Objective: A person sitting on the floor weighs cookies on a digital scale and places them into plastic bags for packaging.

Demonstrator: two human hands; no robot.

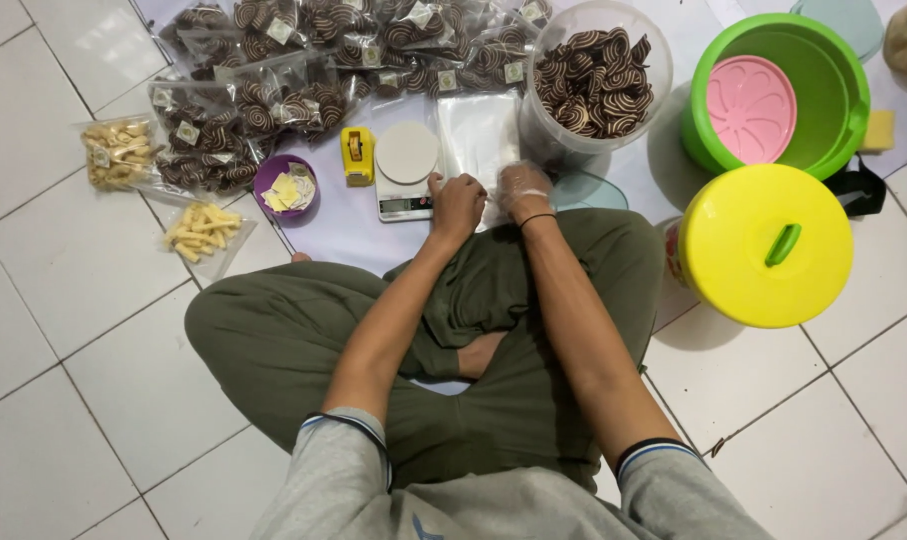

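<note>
Seated cross-legged on the tiled floor (94,330). Our left hand (457,207) and gloved right hand (525,190) both pinch the near end of the empty clear bags (477,135), beside the small scale (406,170). Done, we judge: many filled bags of striped cookies (304,60) at far left. Left: the clear tub (596,75) holds plenty of loose cookies.

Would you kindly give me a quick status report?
Left hand and gloved right hand on clear plastic bags. Scale beside. Nothing obstructing.
</note>
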